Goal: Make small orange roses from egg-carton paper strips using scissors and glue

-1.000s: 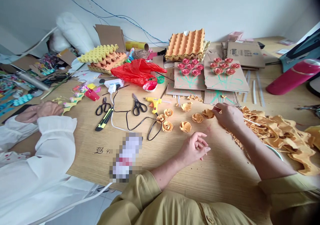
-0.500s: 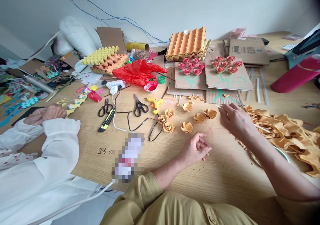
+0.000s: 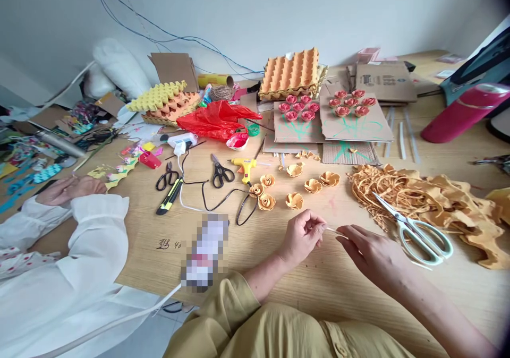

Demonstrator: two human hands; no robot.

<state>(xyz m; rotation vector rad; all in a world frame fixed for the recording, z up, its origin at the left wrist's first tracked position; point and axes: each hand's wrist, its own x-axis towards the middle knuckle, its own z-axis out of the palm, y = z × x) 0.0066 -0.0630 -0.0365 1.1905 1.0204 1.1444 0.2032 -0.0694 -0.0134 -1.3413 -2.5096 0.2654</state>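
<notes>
My left hand (image 3: pixel 305 236) pinches one end of a thin pale stick (image 3: pixel 331 230) between thumb and fingers. My right hand (image 3: pixel 368 252) is closed on the same stick a little to the right, with fingers bent over it. Beyond the right hand, a pale end shows near the scissors' handles. White-handled scissors (image 3: pixel 424 241) lie partly on a heap of orange egg-carton scraps (image 3: pixel 430 193). Above my left hand sit loose orange paper flowers (image 3: pixel 294 201) and a cluster of tighter orange roses (image 3: pixel 266 202).
A yellow glue gun (image 3: pixel 245 168), black scissors (image 3: pixel 222 172) and a utility knife (image 3: pixel 170 196) lie left of the flowers. Cardboard sheets with red flowers (image 3: pixel 356 113) stand behind. A pink bottle (image 3: pixel 462 112) is far right. A co-worker's hands (image 3: pixel 75 188) rest at left.
My right hand has come back from the scraps toward me, bringing the stick to my left hand. My left fingers have closed on its end. The white-handled scissors are now uncovered.
</notes>
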